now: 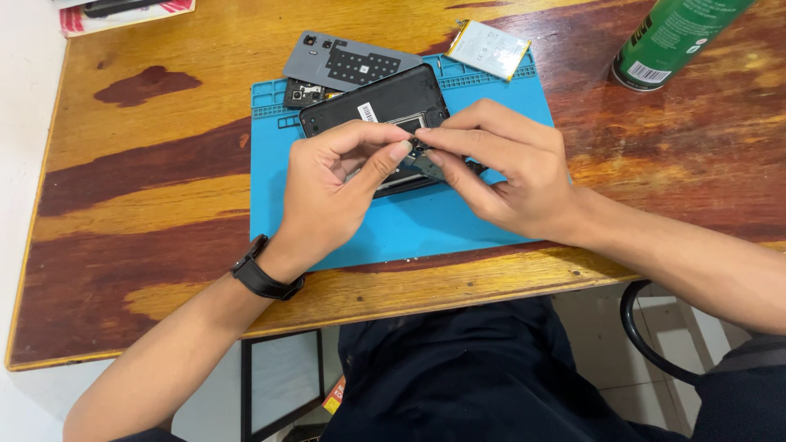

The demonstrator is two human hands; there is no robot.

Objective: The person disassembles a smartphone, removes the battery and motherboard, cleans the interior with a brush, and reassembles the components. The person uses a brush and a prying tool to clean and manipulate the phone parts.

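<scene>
An opened black phone (385, 102) lies on a blue work mat (409, 225). My left hand (327, 192) and my right hand (508, 168) meet above the phone's lower half. Both pinch a small dark circuit part (426, 164) between thumb and fingertips. A black watch sits on my left wrist (264, 277). The part is mostly hidden by my fingers.
A grey back cover (344, 61) with a black pad lies behind the phone, beside a small dark component (303, 94). A white battery (489, 47) rests at the mat's far edge. A green can (675, 37) stands at the far right of the wooden table (147, 164).
</scene>
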